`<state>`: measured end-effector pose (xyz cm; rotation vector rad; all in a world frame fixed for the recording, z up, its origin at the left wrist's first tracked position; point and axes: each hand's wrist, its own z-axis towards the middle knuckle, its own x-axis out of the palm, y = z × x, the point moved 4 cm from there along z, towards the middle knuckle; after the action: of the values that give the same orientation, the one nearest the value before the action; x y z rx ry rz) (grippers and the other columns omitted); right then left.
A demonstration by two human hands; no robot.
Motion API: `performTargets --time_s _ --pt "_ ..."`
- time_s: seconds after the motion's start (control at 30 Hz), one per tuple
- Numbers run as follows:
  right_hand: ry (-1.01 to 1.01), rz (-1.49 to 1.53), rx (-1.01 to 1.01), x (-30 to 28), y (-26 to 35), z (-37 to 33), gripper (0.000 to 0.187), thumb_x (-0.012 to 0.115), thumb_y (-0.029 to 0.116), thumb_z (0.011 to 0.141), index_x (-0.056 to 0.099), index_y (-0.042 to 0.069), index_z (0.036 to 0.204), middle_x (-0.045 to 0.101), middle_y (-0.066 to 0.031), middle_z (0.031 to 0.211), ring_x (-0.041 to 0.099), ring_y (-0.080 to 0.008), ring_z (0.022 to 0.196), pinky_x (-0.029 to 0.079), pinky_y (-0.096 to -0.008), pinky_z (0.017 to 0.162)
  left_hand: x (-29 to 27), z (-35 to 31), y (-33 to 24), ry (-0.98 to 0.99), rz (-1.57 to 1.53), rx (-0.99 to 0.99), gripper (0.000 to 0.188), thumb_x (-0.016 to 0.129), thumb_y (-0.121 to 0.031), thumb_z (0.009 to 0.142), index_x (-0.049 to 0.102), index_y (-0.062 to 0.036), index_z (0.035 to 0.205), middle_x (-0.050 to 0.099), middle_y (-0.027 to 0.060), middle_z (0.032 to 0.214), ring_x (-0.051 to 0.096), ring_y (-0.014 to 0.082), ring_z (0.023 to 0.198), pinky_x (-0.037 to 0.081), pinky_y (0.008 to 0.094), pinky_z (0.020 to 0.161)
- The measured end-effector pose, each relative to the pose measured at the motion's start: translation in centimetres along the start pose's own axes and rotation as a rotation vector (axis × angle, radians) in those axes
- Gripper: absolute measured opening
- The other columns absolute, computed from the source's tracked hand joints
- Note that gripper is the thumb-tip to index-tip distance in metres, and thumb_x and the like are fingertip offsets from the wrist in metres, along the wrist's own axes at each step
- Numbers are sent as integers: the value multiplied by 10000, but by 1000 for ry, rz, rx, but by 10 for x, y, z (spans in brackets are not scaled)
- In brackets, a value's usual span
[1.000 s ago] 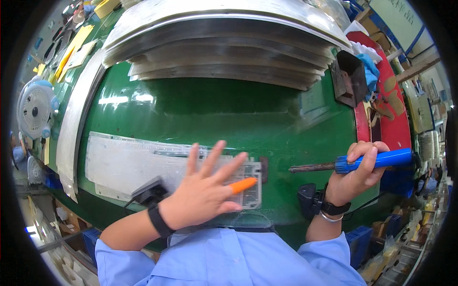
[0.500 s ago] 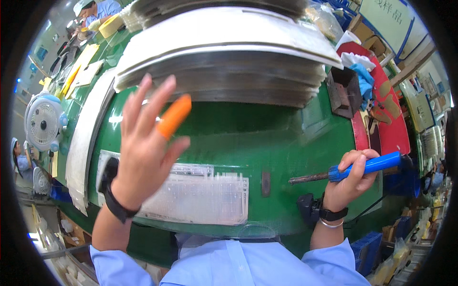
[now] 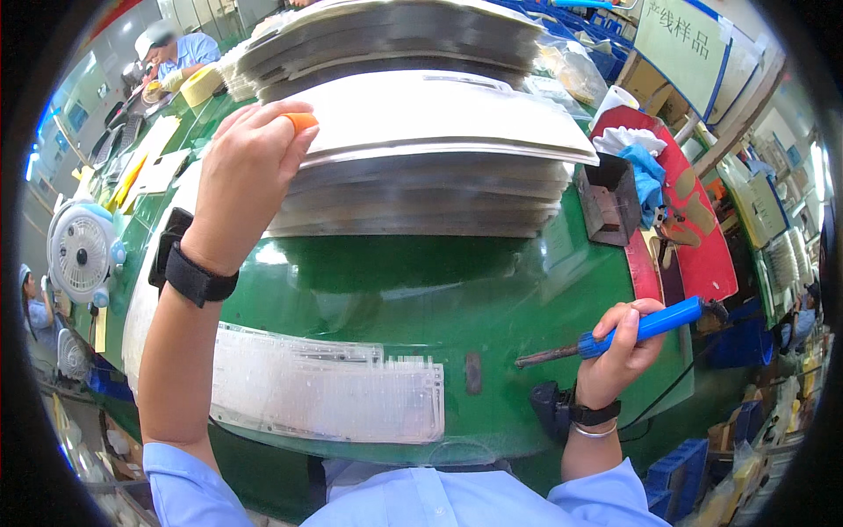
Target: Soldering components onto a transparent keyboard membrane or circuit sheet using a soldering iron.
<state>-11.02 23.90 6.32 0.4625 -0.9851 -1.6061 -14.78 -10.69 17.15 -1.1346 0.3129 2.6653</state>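
My left hand (image 3: pixel 246 176) is at the left end of a tall stack of white sheets (image 3: pixel 439 119), its fingers curled together and an orange finger cot (image 3: pixel 301 121) on one of them. What is pinched there, if anything, is hidden. In my right hand (image 3: pixel 619 356) is a soldering iron with a blue handle (image 3: pixel 672 318), its dark metal tip (image 3: pixel 546 357) pointing left above the green table. A translucent perforated sheet (image 3: pixel 325 386) lies flat on the near left of the table. Between it and the iron's tip sits a small dark flat bar (image 3: pixel 474 373).
A second sheet stack (image 3: pixel 386 44) stands behind. At the right are an open metal box (image 3: pixel 608 202), a blue cloth (image 3: pixel 645 183) and a red board (image 3: pixel 702 228). A fan (image 3: pixel 82 250) stands at the left. A co-worker (image 3: pixel 176 57) sits at the far left.
My left hand has gone from spread above the table to closed at the stack's left end. The view has shifted; my right hand still holds the soldering iron.
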Motion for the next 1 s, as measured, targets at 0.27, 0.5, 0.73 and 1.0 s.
performTargets --time_s 0.27,0.5,0.73,1.0 --pt "-30 -50 5 -4 -8 1 102 488 89 893 420 45 955 476 -31 610 443 -90 512 354 -227 491 -23 -44 -7 -17 -1 1 183 591 43 754 626 4 929 646 132 939 623 284 855 491 329 749" --pt "-137 -231 -110 -6 2 14 123 482 137 906 433 36 956 477 -30 618 426 -87 541 352 -235 527 -57 -159 -53 213 -35 20 154 663 -4 684 624 25 830 648 136 933 636 287 871 508 379 742" --pt "-122 -209 -113 7 7 6 147 484 152 897 436 38 978 462 -32 603 412 -93 545 340 -239 529 -46 -249 -59 348 -63 -58 157 674 -33 684 637 11 830 646 117 964 629 269 919 494 390 792" --pt "212 -43 -143 49 32 -21 124 450 95 875 401 42 975 496 -56 532 411 -105 452 334 -239 499 -44 -262 -59 380 -74 -103 206 656 -29 684 652 -5 889 641 109 1000 620 261 949 478 394 826"
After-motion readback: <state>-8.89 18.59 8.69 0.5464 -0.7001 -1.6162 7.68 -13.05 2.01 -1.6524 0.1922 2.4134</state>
